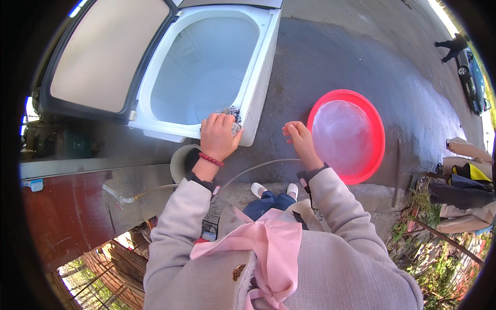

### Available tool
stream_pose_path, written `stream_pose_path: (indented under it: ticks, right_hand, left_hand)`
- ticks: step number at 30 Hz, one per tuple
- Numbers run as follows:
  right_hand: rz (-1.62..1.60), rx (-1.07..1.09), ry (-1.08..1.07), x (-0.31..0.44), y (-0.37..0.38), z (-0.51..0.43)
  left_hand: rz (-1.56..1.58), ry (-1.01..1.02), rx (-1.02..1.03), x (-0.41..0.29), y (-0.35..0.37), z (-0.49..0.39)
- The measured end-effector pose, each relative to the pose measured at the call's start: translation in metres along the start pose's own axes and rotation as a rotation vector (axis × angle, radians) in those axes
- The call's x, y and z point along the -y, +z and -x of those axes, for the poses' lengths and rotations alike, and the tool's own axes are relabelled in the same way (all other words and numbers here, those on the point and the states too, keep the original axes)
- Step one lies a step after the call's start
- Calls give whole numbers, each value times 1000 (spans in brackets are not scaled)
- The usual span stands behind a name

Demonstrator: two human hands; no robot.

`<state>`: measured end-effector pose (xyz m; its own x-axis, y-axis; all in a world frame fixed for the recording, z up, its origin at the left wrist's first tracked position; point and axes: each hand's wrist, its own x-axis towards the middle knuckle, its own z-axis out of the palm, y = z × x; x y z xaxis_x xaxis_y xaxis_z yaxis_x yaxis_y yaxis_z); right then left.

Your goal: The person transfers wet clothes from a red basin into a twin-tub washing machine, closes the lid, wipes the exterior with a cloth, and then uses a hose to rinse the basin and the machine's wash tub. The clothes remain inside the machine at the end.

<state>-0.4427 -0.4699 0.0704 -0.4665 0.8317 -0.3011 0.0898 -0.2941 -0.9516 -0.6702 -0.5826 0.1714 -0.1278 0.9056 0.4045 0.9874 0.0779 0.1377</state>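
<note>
My left hand [219, 133], with a red bead bracelet at its wrist, grips a small grey and dark patterned cloth [234, 115] at the near right corner of a white washing machine [252, 97]. The machine's lid [104, 54] stands raised on the left, and its tub [205, 66] shows bluish inside. To the right, my right hand [300, 137] hangs in the air with curled fingers, beside the rim of a red plastic basin [379, 135] of cloudy water [341, 131]. Nothing shows in the right hand.
A tap [122, 198] with a hose [255, 166] is at the left, near a pale bucket [180, 162]. Clothes [465, 190] hang at the far right. The concrete ground [310, 54] is wet. A person [454, 47] and a car [473, 81] are in the distance.
</note>
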Motion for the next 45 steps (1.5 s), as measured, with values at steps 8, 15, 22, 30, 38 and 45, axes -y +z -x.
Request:
stream_pose_path:
  ticks: [8, 15, 22, 30, 38, 45]
  right_hand:
    - [78, 150, 70, -18, -1, 32]
    - [-359, 361, -241, 37, 49, 46]
    - [-792, 158, -34, 42, 39, 16]
    - [-399, 210, -101, 7, 114, -14]
    - [-189, -259, -287, 1, 146, -82]
    - [-205, -264, -365, 28, 112, -203]
  left_hand:
    - [14, 58, 17, -8, -9, -4]
    - [1439, -734, 204, -75, -12, -10]
    - [766, -271, 233, -49, -17, -41]
    - [327, -138, 205, 1, 21, -37]
    - [175, -103, 151, -12, 25, -25]
    - [134, -113, 556, -5, 24, -50]
